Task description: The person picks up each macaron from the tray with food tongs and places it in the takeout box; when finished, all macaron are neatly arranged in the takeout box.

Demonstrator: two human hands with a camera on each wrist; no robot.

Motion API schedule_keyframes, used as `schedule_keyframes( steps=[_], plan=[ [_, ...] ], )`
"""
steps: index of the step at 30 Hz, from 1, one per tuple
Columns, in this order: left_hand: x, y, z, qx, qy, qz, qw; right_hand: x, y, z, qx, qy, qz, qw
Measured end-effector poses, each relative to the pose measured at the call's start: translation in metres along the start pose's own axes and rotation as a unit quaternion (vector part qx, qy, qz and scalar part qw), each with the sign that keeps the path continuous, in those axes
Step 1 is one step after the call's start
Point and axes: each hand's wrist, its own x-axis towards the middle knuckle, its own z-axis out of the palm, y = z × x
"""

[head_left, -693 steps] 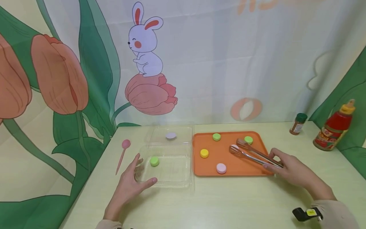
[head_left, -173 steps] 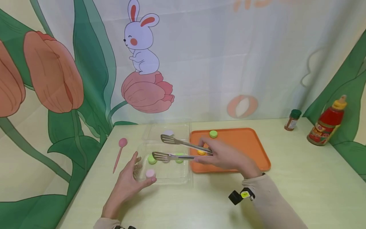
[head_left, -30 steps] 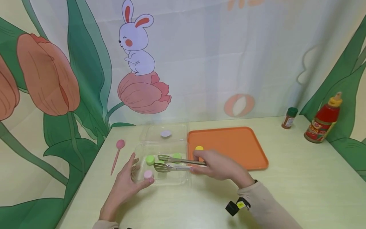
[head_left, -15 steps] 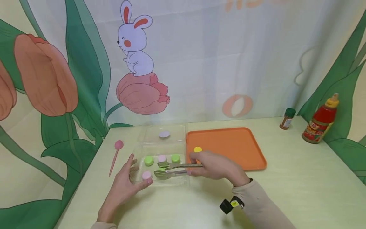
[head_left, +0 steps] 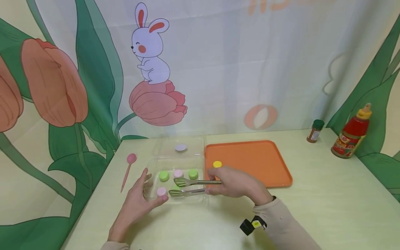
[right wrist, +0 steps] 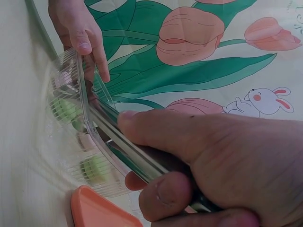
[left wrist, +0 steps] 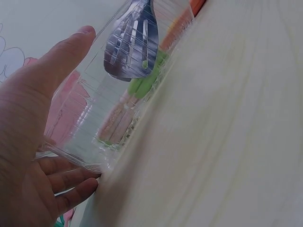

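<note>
My left hand [head_left: 135,203] grips the left end of a clear plastic clamshell box [head_left: 193,199], thumb at the front and fingers at the side. In my right hand [head_left: 232,182] is a pair of metal tongs [head_left: 200,182] with slotted ends, reaching into the box from the right. Their arms stand apart on either side of a green macaron [head_left: 177,188], which is partly hidden. Around it in the box sit a green macaron [head_left: 164,176], a pink one [head_left: 178,173], another green one [head_left: 193,173] and a front-left pink one [head_left: 161,191].
Right of the box lies an orange tray [head_left: 250,152] with a yellow macaron [head_left: 217,164] near its left edge, partly behind my right hand. The box's lid [head_left: 165,146] lies folded back. A pink spoon [head_left: 128,170] is at left; a spice jar [head_left: 315,131] and sauce bottle [head_left: 351,133] stand at right.
Since the oldest frame, two green and two pink macarons have gone from tray to box. In the last second the tongs shifted toward the front and parted around a green macaron.
</note>
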Motion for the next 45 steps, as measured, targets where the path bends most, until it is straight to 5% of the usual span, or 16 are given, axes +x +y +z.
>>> schedule_keyframes(
  steps=[24, 30, 37, 45],
  plan=[
    [-0.001, -0.001, 0.000, 0.001, -0.003, 0.004, 1.0000, -0.013, 0.017, -0.023, 0.047, 0.067, 0.016, 0.9965],
    [0.001, 0.000, 0.001, 0.002, -0.004, -0.001, 1.0000, -0.027, 0.019, -0.035, 0.101, 0.126, 0.038, 0.9862],
    [0.001, 0.000, 0.002, -0.001, -0.009, -0.006, 0.9999, -0.042, 0.030, -0.046, 0.075, 0.215, 0.085, 0.9700],
    [0.000, 0.000, -0.001, 0.000, -0.005, -0.002, 1.0000, -0.064, 0.044, -0.051, 0.056, 0.241, 0.117, 0.9617]
  ],
)
